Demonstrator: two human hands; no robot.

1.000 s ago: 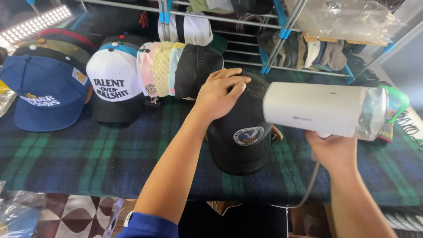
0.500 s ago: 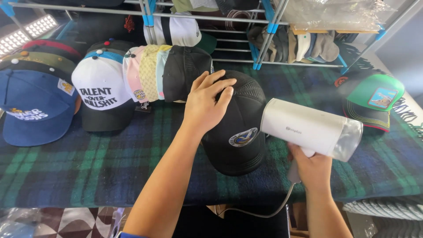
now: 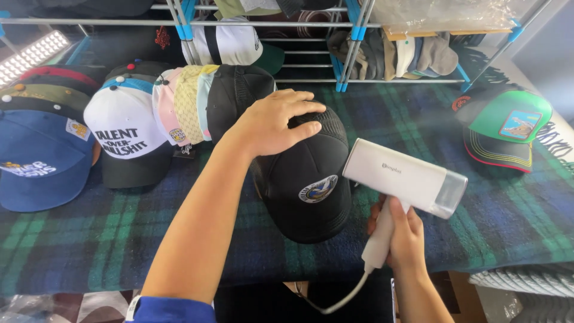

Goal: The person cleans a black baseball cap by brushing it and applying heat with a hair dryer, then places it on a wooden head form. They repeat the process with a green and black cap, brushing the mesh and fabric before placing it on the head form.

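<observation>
Left hand [image 3: 276, 122] lies flat — fingers spread — on the black cap [image 3: 308, 179]; right hand [image 3: 402, 230] grips the white steamer [image 3: 406, 178].

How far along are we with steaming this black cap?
Done: the black cap lies crown-up on the plaid cloth. In hand: the left hand presses its mesh back, and the right hand holds the white steamer at the cap's side. Left: no finished result shows; the row of caps lies untouched.
</observation>
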